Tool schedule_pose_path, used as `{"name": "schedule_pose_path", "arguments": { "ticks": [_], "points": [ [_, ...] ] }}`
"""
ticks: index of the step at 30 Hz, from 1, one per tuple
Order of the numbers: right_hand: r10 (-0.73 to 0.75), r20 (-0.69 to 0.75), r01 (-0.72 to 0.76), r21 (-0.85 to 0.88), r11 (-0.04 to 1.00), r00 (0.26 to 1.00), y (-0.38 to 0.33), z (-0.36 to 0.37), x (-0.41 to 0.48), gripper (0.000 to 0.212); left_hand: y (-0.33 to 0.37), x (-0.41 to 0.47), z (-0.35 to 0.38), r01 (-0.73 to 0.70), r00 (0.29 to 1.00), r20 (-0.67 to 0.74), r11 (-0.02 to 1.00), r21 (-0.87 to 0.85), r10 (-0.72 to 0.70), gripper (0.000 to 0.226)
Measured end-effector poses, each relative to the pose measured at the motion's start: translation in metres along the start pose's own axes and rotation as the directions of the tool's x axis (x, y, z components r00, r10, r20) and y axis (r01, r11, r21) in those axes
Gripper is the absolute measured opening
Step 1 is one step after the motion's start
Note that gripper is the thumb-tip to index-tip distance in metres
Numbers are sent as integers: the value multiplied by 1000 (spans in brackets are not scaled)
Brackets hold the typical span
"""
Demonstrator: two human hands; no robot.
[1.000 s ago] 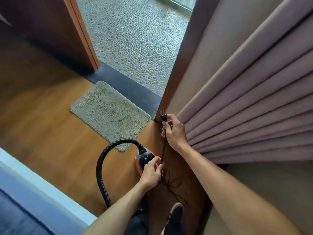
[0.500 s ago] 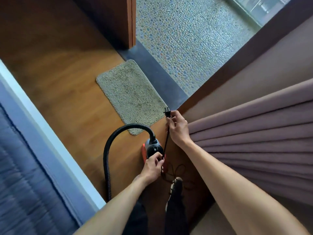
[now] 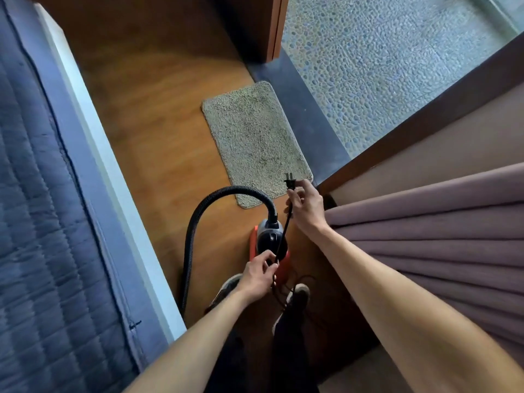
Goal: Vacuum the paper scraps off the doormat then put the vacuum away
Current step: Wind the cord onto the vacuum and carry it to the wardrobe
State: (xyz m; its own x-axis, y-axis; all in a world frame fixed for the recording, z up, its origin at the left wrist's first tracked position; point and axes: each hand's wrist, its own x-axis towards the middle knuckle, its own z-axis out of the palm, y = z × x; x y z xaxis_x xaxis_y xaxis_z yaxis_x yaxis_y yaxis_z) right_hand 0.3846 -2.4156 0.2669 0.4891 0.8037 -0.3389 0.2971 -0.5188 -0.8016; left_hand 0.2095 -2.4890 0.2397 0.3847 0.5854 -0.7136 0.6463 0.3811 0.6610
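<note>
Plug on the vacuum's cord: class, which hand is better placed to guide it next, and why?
Right. The right hand pinches the cord just under the plug, prongs free; the left hand holds the cord lower, beside the vacuum.

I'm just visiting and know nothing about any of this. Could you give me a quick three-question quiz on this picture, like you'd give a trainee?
1. True or false: the plug sits in a wall socket.
2. What does the left hand pinch? A the hose; B the cord; C the curtain.
3. Fill in: the vacuum stands on the wooden floor between the person's shoes and the ____.
Key: 1 false, the right hand holds it up in the air by its cord; 2 B; 3 doormat.
</note>
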Motion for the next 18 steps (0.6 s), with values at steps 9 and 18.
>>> {"name": "schedule_pose_path", "arguments": {
  "ticks": [9,18],
  "points": [
    [78,60,-77,-15,997,995,100,21,-5,4,-69,28,68,92,996,14,996,-1,-92,7],
    [165,-30,-167,-98,981,986,187,88,19,11,-137,91,79,210,966,175,974,-89,-192,8]
  ]
}}
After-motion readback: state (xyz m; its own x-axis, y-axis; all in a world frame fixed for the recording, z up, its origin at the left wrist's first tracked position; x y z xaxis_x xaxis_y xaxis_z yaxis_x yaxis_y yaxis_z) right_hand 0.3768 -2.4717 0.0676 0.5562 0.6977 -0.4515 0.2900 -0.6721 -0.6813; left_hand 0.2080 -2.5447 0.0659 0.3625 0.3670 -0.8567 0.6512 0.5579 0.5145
